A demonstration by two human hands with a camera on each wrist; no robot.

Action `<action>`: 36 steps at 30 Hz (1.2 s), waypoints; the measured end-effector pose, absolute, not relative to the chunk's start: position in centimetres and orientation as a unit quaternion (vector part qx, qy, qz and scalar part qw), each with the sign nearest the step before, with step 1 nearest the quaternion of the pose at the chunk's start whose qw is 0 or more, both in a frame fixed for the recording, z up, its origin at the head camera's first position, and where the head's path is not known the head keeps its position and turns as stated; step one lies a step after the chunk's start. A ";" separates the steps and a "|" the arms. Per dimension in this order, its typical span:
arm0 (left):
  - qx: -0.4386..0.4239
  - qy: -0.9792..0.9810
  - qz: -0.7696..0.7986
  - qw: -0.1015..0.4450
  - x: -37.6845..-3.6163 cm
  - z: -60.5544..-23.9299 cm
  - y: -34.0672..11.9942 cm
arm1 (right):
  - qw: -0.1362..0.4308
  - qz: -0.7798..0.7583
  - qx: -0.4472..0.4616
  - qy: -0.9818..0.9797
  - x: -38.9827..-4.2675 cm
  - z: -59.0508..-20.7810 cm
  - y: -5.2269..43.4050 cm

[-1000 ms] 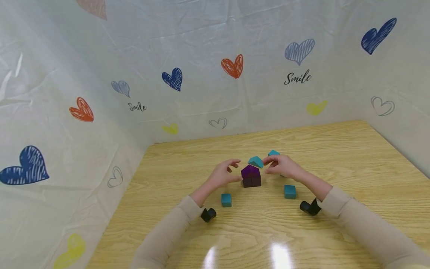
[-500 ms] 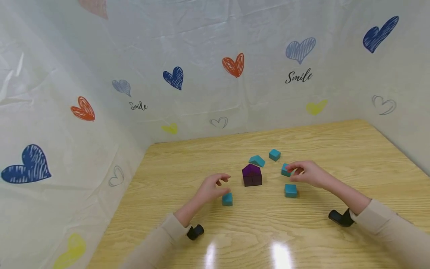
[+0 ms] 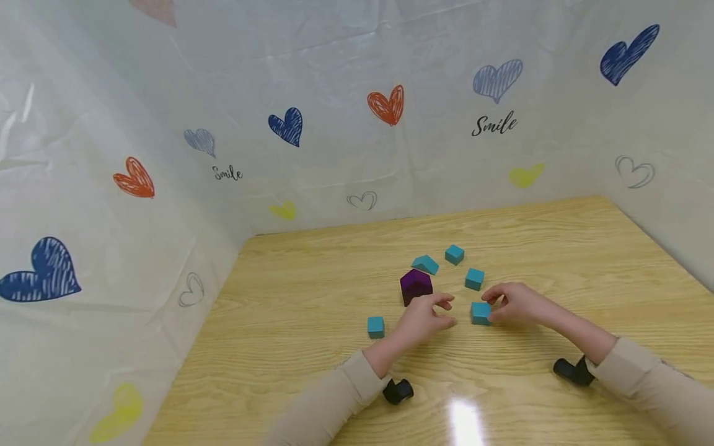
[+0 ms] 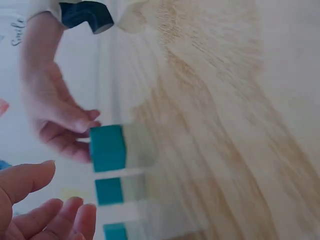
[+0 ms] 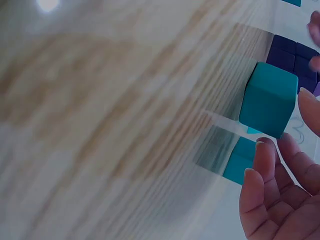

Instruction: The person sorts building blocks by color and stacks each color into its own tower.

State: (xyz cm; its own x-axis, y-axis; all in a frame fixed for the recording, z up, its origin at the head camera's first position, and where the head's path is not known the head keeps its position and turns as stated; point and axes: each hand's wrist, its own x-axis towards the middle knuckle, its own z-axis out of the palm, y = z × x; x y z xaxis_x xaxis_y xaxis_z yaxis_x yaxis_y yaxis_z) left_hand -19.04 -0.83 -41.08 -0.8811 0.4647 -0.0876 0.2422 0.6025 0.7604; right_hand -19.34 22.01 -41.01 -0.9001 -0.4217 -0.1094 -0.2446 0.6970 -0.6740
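My right hand (image 3: 515,303) is at the right side of a teal cube (image 3: 480,313), its fingers and thumb spread beside it; whether they touch it is hard to tell. In the right wrist view that cube (image 5: 270,100) stands by the fingertips. My left hand (image 3: 421,319) reaches toward the same cube from the left, fingers apart and holding nothing. Just behind the left hand stands a small purple block house (image 3: 416,285) with a peaked top, its lower part partly hidden by that hand.
Behind the house lies a teal triangular block (image 3: 426,264). Two more teal cubes, one farther back (image 3: 454,254) and one nearer (image 3: 474,279), stand to its right. Another teal cube (image 3: 375,327) sits left of the left hand. A heart-printed sheet (image 3: 334,155) borders the wooden table (image 3: 290,297).
Both hands have left the purple house. The left hand drew back left, then swung right in front of it. The right hand moved right and nearer, down to the front teal cube.
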 end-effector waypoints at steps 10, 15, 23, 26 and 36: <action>0.174 0.915 0.335 0.139 -20.3 -43.4 4.0 | 0.132 -0.356 -0.160 0.911 -19.3 -41.2 21.5; 0.170 0.915 0.338 0.139 -20.9 -43.5 4.4 | 0.134 -0.362 -0.160 0.908 -19.4 -41.2 21.4; 0.165 0.911 0.350 0.143 -20.7 -43.2 3.5 | 0.142 -0.372 -0.166 0.902 -19.3 -41.2 20.7; 0.162 0.914 0.345 0.143 -20.4 -43.1 3.0 | 0.152 -0.376 -0.160 0.900 -19.2 -41.2 20.1; 0.151 0.920 0.329 0.148 -19.3 -43.1 0.2 | 0.155 -0.381 -0.169 0.896 -18.5 -41.2 17.5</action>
State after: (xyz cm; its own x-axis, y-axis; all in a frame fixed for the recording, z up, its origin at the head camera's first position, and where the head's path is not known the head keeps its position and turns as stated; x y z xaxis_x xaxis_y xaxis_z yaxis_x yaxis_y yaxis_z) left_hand -19.27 0.21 -43.14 -0.9107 0.3753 -0.1724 0.1807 0.7374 0.6508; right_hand -18.52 17.46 -41.16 -0.8951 -0.4202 -0.1488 -0.1844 0.6530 -0.7346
